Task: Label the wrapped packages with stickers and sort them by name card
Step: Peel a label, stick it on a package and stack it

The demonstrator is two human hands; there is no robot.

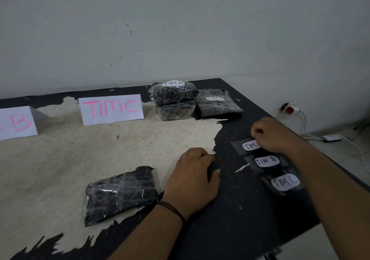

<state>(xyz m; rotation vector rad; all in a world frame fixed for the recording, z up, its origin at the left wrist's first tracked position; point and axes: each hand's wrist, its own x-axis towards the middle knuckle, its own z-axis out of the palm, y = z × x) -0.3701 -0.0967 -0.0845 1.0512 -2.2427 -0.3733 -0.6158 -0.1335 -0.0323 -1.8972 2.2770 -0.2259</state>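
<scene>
Three white oval stickers [267,161] right of centre; right hand [269,134] pinches the top one. Left hand [193,176] flat on table [240,219], fingers relaxed, holding nothing.

A plain pale wall [180,29] with a few dark scuffs rises behind a black table [240,209] whose top is worn to a rough beige patch [80,155]; white cables [340,137] trail over the floor at right

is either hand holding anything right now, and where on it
The right hand pinches the top sticker at its right end. The left hand rests on the table, holding nothing visible.
</scene>
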